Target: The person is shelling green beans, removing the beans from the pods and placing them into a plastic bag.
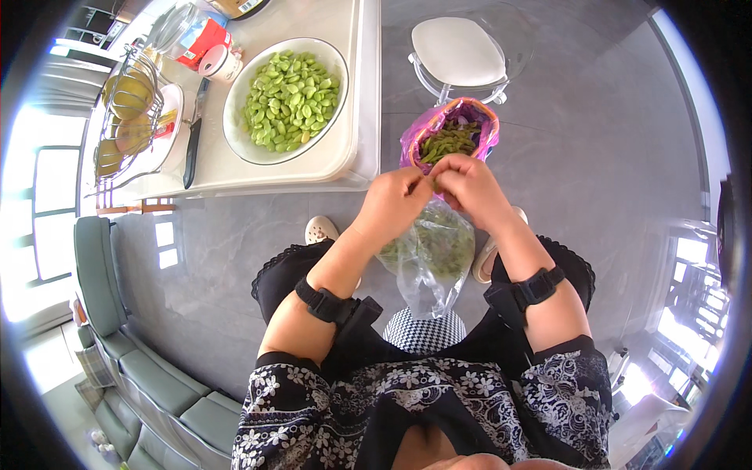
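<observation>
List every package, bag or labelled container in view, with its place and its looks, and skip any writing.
Red carton: far end of the table, beside the white bowl; boxy, red with white.
Glass jar: left of the carton; clear, lying tilted.
Purple bag: on the floor beyond the hands; open, holding green pods.
Clear bag: hanging below the hands, between the knees; see-through, with green pods inside.

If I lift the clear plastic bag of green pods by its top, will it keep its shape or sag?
The clear plastic bag would probably sag: its film looks thin and crumpled. The pods bulge in it unevenly, so they may shift as it moves. It is likely light for its size, and the glossy film may slip in the fingers.
</observation>
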`<state>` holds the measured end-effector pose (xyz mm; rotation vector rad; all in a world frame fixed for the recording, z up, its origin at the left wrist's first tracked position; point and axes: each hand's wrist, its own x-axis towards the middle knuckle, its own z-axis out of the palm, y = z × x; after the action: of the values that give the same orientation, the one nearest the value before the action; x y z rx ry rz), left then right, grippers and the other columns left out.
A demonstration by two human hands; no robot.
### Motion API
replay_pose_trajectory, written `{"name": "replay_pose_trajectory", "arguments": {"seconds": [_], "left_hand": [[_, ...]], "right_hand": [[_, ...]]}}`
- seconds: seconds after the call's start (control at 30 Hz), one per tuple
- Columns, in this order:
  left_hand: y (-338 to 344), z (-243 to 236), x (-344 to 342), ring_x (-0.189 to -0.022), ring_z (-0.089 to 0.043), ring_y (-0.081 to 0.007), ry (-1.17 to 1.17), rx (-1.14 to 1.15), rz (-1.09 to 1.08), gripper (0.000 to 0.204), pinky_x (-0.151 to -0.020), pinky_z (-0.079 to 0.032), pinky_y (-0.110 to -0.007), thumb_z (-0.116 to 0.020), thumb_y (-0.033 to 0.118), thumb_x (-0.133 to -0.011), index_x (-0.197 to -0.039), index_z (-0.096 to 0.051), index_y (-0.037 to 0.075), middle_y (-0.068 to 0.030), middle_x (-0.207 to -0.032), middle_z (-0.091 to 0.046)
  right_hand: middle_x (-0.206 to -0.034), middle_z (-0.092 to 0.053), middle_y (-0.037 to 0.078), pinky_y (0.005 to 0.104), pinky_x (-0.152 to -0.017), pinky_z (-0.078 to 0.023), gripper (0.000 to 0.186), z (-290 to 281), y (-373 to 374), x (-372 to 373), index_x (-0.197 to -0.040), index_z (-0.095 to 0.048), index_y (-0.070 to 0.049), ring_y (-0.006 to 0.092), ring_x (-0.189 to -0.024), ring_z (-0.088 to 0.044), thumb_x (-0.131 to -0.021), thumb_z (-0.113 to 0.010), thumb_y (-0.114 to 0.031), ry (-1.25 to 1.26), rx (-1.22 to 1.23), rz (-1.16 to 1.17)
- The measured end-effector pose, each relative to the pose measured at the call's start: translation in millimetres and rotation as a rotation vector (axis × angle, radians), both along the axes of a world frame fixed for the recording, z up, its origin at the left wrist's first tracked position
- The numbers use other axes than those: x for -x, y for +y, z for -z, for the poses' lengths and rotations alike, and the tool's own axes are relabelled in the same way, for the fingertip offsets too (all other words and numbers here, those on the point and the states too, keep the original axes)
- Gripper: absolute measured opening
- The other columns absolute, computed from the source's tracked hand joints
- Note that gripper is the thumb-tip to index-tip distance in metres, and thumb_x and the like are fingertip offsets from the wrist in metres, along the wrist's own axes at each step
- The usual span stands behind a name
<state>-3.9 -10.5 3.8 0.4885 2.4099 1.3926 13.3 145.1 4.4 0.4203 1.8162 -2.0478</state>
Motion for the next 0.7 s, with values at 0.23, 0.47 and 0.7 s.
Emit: {"name": "replay_pose_trajectory", "arguments": {"seconds": [0.23,0.47,0.7], "left_hand": [[24,67,23,-0.05,-0.05,-0.0146,-0.136,0.208,-0.033,0.022,-0.047,-0.04,-0.029,-0.048,0.021,-0.084,-0.078,-0.055,0.001,-0.0069,-0.057,-0.052],[72,136,76,-0.089,-0.057,-0.0323,-0.293,0.233,-0.144,0.026,-0.076,-0.044,-0.037,-0.053,0.015,-0.077,-0.1,-0.058,0.005,-0.0199,-0.092,-0.06],[80,159,57,-0.091,-0.058,-0.0236,-0.437,-0.331,-0.421,0.036,-0.078,-0.045,-0.032,-0.051,0.011,-0.08,-0.114,-0.047,0.002,-0.0137,-0.104,-0.057]], "right_hand": [[-0.073,-0.053,0.014,0.0208,-0.034,-0.031,0.017,9,56,9,-0.088,-0.05,0.005,0.0141,-0.05,-0.048,-0.077,-0.047,-0.008,-0.105,0.602,0.509],[-0.085,-0.052,0.019,0.0254,-0.052,-0.045,0.018,-9,78,8,-0.09,-0.047,0.008,0.0215,-0.069,-0.054,-0.085,-0.041,-0.008,-0.034,0.927,0.655],[-0.081,-0.054,0.019,0.0366,-0.07,-0.051,0.02,-19,88,14,-0.085,-0.048,0.014,0.0274,-0.073,-0.055,-0.085,-0.035,-0.001,0.014,1.007,0.804]]}}
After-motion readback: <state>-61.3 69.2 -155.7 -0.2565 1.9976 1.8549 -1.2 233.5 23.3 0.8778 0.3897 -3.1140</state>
